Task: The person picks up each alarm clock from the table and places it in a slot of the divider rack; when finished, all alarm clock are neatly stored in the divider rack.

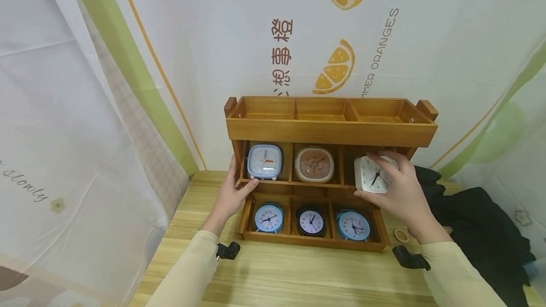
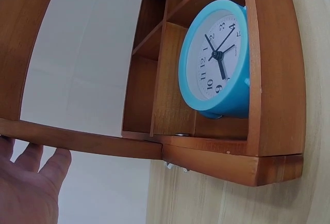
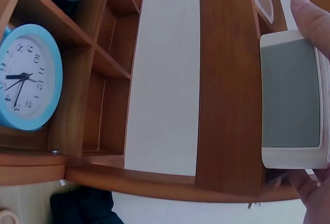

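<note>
A white square alarm clock (image 1: 370, 174) is pinched between the thumb and fingers of my right hand (image 1: 403, 188), at the right compartment of the middle tier. The right wrist view shows a grey panel on this clock (image 3: 291, 95). My left hand (image 1: 232, 198) rests against the left side of the wooden tiered shelf (image 1: 332, 131), its thumb by the middle tier's edge. Beside that thumb stands a blue-framed clock (image 1: 264, 161), and the centre compartment holds a beige rounded clock (image 1: 314, 164). In the left wrist view the left fingers (image 2: 55, 167) touch a wooden side bar (image 2: 77, 140).
In the bottom tier sit a light-blue clock (image 1: 269, 218), a black clock (image 1: 311, 221) and another blue clock (image 1: 353, 225). Black cloth (image 1: 486, 236) and a wooden ring (image 1: 401, 236) lie to the right on the table (image 1: 307, 274). A printed curtain (image 1: 213, 37) hangs behind.
</note>
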`<state>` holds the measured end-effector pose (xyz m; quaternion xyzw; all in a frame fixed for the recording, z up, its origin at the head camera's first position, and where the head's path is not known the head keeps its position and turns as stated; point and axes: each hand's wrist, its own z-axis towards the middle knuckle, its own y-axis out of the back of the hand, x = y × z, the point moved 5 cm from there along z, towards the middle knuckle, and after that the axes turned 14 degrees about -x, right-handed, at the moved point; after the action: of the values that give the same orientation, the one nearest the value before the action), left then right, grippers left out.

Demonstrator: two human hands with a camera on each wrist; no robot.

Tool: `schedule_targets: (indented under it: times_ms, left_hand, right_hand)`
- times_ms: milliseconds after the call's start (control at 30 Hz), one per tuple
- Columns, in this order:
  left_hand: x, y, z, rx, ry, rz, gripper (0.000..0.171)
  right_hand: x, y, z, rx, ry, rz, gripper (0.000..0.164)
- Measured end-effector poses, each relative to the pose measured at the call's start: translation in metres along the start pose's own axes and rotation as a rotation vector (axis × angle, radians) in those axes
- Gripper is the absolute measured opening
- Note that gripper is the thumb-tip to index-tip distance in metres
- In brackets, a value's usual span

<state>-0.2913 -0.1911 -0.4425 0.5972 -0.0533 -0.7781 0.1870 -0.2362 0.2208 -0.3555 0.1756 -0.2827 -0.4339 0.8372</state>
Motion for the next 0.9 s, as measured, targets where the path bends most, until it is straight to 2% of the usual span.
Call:
schedule_targets:
  times_ms: [300, 600, 900]
  left_hand:
    - [0.001, 0.000, 0.001, -0.002, -0.004, -0.002, 0.106]
    - [0.002, 0.000, 0.001, -0.008, -0.015, 0.009, 0.106]
    - [0.002, 0.000, 0.001, -0.011, -0.017, 0.003, 0.105]
  right_hand:
    - [-0.003, -0.011, 0.014, 0.008, -0.054, 0.030, 0.094]
    - [-0.007, -0.026, 0.015, 0.088, -0.119, 0.022, 0.095]
    - [-0.006, -0.034, 0.013, 0.149, -0.108, -0.018, 0.094]
